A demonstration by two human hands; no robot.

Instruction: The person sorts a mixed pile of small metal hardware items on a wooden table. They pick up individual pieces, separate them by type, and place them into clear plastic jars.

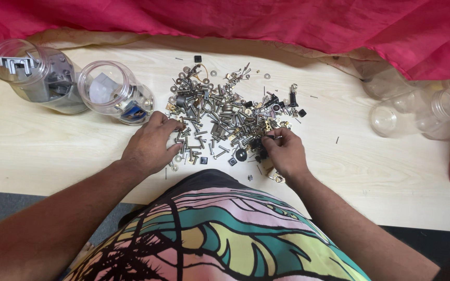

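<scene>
Heap of small metal hardware [230, 117]
Screws, bolts, nuts and washers, mostly silver with a few black and brass pieces, lie loosely scattered mid-table, spreading thinner toward the edges.

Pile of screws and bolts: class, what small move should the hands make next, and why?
Probably lift the right hand clear with the piece it pinches. Its fingertips are closed at the edge of the pile, while the left hand rests spread on the screws.

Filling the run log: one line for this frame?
left hand: in pile of small metal screws and washers | right hand: pinching small part | clear plastic jars: left
</scene>
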